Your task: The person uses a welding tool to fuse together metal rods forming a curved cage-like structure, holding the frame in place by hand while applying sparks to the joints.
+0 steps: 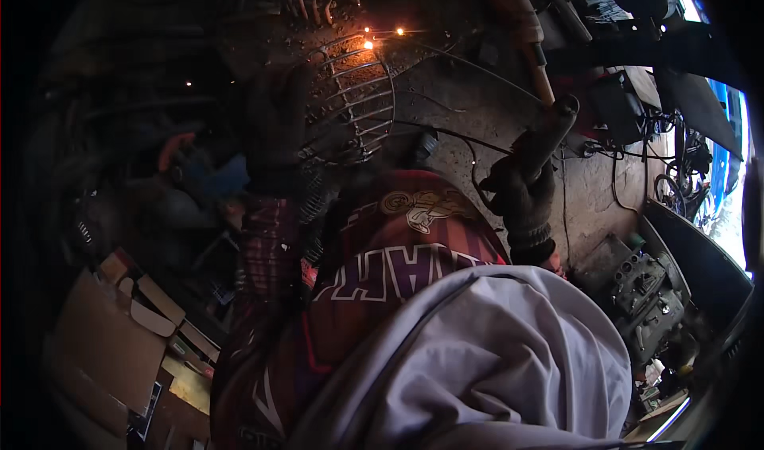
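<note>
Dim workshop, dusty floor (pixel 593 194), and there's the grille (pixel 351 112) with a bright glow (pixel 368 45) at its far end! Right hand (pixel 522 181), gloved, out to the grille's right: grip closed round a dark handle (pixel 552 132), which tilts up and away. Left hand (pixel 274 112), just left of the grille, forearm stretched forward; its grip, deep in shadow, I can't tell.

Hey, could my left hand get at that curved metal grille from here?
Probably yes. Your gloved left hand is close beside the metal grille, with nothing plainly blocking the way, though shadow hides the fingers. The bright orange glow may make the far end risky.
</note>
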`<state>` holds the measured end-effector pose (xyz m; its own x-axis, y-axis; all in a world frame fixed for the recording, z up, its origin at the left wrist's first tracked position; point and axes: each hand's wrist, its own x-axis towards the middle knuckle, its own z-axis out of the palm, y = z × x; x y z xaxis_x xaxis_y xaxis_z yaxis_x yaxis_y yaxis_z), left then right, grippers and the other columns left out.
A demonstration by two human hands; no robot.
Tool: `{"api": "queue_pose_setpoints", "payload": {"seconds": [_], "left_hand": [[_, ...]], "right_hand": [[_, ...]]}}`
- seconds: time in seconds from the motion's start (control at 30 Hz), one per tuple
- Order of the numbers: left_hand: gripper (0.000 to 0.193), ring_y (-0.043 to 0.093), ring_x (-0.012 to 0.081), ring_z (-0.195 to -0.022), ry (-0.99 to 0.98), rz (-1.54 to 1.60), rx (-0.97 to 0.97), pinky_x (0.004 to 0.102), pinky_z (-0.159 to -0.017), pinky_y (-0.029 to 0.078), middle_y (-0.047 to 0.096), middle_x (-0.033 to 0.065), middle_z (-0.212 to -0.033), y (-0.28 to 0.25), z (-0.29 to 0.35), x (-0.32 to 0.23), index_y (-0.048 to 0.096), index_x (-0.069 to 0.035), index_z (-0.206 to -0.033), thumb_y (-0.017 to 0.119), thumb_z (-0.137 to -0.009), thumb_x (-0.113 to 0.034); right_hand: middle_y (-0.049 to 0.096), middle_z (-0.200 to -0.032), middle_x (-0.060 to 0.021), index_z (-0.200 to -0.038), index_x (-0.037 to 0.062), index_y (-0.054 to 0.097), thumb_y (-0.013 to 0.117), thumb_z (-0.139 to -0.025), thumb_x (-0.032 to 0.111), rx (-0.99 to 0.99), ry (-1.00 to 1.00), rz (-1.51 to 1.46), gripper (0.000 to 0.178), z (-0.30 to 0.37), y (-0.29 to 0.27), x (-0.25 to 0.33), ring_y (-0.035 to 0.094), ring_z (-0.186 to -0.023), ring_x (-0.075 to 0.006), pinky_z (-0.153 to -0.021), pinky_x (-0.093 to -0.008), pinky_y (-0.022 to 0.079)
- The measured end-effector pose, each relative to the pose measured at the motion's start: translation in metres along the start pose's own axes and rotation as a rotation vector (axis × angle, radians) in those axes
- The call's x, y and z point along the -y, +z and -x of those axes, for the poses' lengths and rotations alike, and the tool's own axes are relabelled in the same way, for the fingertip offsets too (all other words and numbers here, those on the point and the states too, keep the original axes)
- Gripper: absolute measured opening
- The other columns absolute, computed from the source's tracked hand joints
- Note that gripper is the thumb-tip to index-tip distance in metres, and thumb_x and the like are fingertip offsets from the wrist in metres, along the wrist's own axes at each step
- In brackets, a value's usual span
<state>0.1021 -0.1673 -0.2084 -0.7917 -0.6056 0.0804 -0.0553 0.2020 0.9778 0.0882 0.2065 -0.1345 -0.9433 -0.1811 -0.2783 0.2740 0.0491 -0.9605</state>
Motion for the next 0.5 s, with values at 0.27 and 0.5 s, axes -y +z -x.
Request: {"api": "queue_pose_setpoints", "payload": {"seconds": [0.27,0.5], "left_hand": [[0.041,0.062,0.0194,-0.066,0.068,-0.365,-0.049,0.0355,-0.067,0.050,0.065,0.0075,-0.071,-0.001,-0.003,-0.022,0.070,-0.001,-0.080,0.081,-0.080,-0.041],[0.051,0.066,0.0261,-0.091,0.160,-0.909,-0.140,0.0405,-0.079,0.053,0.069,0.0140,-0.099,-0.005,0.008,-0.014,0.069,-0.001,-0.101,0.077,-0.082,-0.048]], "right_hand": [[0.068,-0.094,-0.0118,-0.130,0.0006,0.046,0.078,-0.089,0.028,0.019,0.048,-0.007,0.059,0.001,-0.002,-0.004,0.070,-0.078,-0.0213,-0.068,-0.0328,0.057],[0.067,-0.090,-0.0092,-0.127,-0.0006,0.048,0.080,-0.087,0.026,0.050,-0.035,0.106,0.058,-0.002,-0.002,-0.004,0.067,-0.076,-0.0167,-0.067,-0.0322,0.057]]}}
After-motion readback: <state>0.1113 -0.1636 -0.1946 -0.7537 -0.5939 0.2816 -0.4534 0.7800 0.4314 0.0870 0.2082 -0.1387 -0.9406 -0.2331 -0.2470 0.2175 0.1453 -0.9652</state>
